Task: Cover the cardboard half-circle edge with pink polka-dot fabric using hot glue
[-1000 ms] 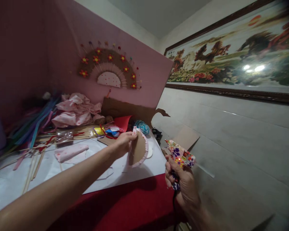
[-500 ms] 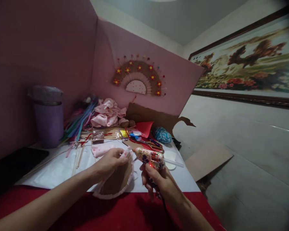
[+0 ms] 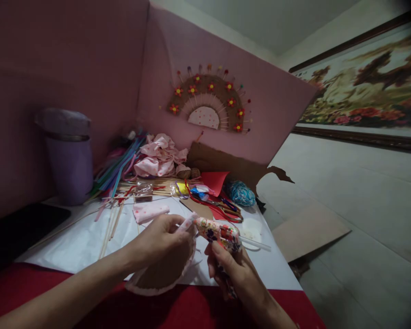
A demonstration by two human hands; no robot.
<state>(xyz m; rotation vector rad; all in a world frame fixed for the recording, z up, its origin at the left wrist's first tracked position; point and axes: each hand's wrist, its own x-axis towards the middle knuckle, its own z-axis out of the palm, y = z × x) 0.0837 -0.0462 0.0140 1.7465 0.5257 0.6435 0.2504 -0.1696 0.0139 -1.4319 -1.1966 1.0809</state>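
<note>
My left hand [image 3: 166,237] pinches the upper edge of a rounded cardboard piece [image 3: 167,269], whose rim is wrapped in pale pink fabric [image 3: 187,223]. Wrapped round the handle of a flower-patterned hot glue gun [image 3: 214,229] is my right hand [image 3: 231,267]. The gun's nozzle is at the fabric edge beside my left fingertips; whether it touches cannot be made out. A clear glue stick [image 3: 256,243] sticks out of the gun's back end. Part of the cardboard lies hidden behind my left hand and forearm.
Behind my hands lie scissors [image 3: 234,214], blue yarn [image 3: 240,193], red paper [image 3: 215,182], wooden sticks [image 3: 113,224] and crumpled pink dotted cloth [image 3: 159,157]. A purple tumbler [image 3: 70,160] stands left, near a black phone-like slab [image 3: 30,224]. A pinned half-round decoration [image 3: 210,89] hangs on the pink panel [image 3: 260,114].
The glue gun's nozzle has come up against the fabric edge by my left fingers. My view has shifted slightly, and the red light on the gun no longer shows.
</note>
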